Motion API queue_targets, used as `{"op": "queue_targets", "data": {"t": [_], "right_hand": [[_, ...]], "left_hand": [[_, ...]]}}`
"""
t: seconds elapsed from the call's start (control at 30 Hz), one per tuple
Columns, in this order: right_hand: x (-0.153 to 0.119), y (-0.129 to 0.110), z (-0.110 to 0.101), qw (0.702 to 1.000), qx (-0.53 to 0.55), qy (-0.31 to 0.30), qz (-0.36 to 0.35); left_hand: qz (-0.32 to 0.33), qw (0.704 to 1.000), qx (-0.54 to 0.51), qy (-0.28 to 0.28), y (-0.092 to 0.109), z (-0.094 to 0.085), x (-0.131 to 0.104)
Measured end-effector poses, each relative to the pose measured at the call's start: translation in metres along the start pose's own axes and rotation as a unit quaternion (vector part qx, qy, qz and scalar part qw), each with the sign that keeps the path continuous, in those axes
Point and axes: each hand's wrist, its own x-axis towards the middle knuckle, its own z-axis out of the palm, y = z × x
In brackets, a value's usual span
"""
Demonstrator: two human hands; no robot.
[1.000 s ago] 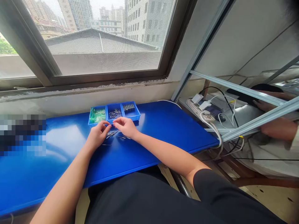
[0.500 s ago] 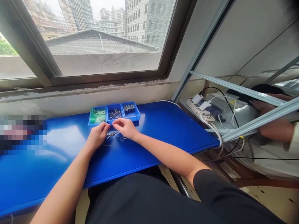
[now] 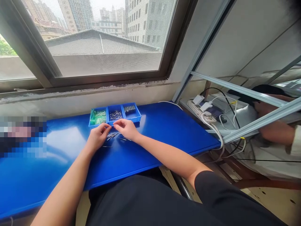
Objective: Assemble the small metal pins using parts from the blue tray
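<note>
My left hand (image 3: 98,135) and my right hand (image 3: 127,128) meet fingertip to fingertip just in front of a blue three-part bin (image 3: 135,119). Between the pinched fingers runs a small thin piece (image 3: 112,126), held from both ends; its kind is too small to make out. On the table beneath lie several slender metal pin-like parts (image 3: 111,136), partly hidden by the hands. The bin's left compartment has clear and green plastic pieces (image 3: 100,116), the middle one loose metal parts (image 3: 115,115), the right one upright metal cylinders (image 3: 129,109) in rows.
A blue table (image 3: 164,125) runs below the window. To the right stand a metal frame (image 3: 240,84), a power strip (image 3: 209,116) with white plugs, and cables (image 3: 217,133) hanging by the table edge. Another person's arm (image 3: 275,125) shows beyond the frame. A pixelated patch covers the far left.
Both hands stay almost in place, still pinching the thin piece; the fingertips have shifted only slightly. The other person's arm at the right has moved a little.
</note>
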Motion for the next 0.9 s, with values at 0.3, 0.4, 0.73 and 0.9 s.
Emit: {"op": "queue_targets", "data": {"t": [0.3,0.4,0.73,0.9], "right_hand": [[-0.0001,-0.0003,0.0004,1.000,0.003,-0.009,-0.003],[0.0004,0.0009,0.0003,1.000,0.009,-0.004,0.009],[-0.0003,-0.0017,-0.0007,1.000,-0.010,-0.007,-0.010],[-0.0010,-0.0018,0.0001,1.000,-0.005,-0.010,-0.015]], "left_hand": [[-0.007,1.000,0.017,-0.013,0.0012,-0.0010,0.0006],[-0.005,1.000,0.009,0.000,0.0029,0.0001,-0.0001],[-0.009,1.000,-0.004,-0.003,0.0001,-0.0001,0.0004],[-0.016,1.000,0.009,-0.019,0.0012,-0.0014,0.0012]]}}
